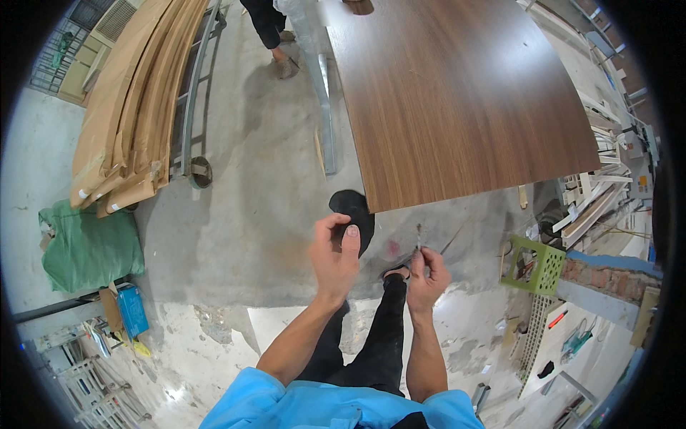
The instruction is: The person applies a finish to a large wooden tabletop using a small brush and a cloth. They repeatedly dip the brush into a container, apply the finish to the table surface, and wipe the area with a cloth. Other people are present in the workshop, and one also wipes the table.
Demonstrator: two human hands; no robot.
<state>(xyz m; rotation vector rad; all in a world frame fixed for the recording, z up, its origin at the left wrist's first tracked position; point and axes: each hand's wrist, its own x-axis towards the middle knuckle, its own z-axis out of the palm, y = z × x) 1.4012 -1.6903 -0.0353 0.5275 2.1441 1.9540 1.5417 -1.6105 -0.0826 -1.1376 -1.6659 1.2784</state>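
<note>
My left hand is raised with its thumb and forefinger curled close to each other. Whatever lies between those fingertips, if anything, is too small to make out. Behind it shows a dark black shape, perhaps my shoe. A thin stick-like piece with a dark tip stands upright in the pinched fingers of my right hand. Ahead of both hands lies a large brown wood-grain panel; its near edge is just beyond my right hand, and neither hand touches it.
Large brown cardboard-wrapped sheets lean beside a metal rack at the left, near a green sack and a blue box. A green plastic crate stands at right, with wooden strips behind it. Another person's foot shows at the top.
</note>
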